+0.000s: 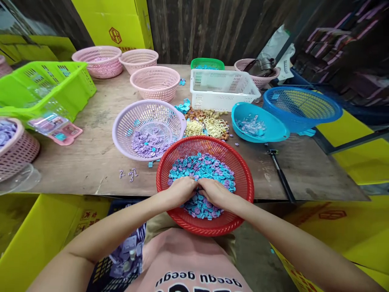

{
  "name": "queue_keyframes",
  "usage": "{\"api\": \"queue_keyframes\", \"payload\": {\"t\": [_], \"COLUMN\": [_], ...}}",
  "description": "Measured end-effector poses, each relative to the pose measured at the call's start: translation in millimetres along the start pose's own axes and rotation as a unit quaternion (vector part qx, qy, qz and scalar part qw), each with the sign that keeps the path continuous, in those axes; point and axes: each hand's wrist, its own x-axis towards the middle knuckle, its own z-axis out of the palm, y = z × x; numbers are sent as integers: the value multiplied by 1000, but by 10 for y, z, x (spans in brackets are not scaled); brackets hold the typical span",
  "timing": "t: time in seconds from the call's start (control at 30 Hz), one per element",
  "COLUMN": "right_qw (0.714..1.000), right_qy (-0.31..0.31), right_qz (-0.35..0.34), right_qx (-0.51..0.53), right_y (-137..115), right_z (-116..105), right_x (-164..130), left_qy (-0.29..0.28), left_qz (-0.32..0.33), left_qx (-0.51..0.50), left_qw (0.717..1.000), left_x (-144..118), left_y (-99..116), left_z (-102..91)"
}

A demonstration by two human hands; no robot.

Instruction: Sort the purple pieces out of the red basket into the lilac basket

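A red plastic basket (247,190) straddles the table's front edge, its near side over my lap. It is filled with small round blue and purple plastic pieces (209,164). Over the middle of the pile, my left hand (184,188) and my right hand (214,190) meet fingertip to fingertip. Both hands are closed in a pinch, and whatever is between the fingers is hidden. Just behind, to the left, a lilac basket (121,142) contains small purple pieces (148,144) with a few blue ones among them.
Cream and brown plastic parts (212,126) lie behind the red basket. A white crate (225,99), pink baskets (154,83) and a green crate (69,97) stand farther back and left. A turquoise bowl (273,132), blue basket (304,117) and black-handled hammer (282,176) are on the right.
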Motion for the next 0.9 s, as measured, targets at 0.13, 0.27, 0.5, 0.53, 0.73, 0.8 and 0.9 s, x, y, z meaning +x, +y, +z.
{"api": "queue_keyframes", "payload": {"t": [0.13, 0.27, 0.5, 0.53, 0.73, 0.8, 0.9], "right_qw": [981, 826, 694, 709, 958, 992, 1000], "right_qy": [-10, -72, -71, -70, 3, 25, -7], "right_qz": [52, 67, 44, 45, 24, 4, 2], "right_qx": [189, 555, 716, 701, 287, 127, -16], "right_y": [127, 305, 354, 337, 290, 278, 241], "right_z": [-230, -418, -475, -478, -389, -335, -295], "right_x": [-91, -211, -246, -227, -109, -113, -161], "left_qy": [-38, -28, -10, -25, -42, -19, -11], "left_qz": [-6, 1, -96, -109, -168, -153, -81], "left_qx": [30, -37, -369, -433, -439, -289, -76], "left_qw": [999, 999, 925, 894, 882, 945, 994], "left_x": [63, 43, 69, 77, 135, 172, 237], "left_y": [-63, -90, -179, -191, -181, -167, -162], "left_z": [28, -72, -258, -285, -370, -338, -254]}}
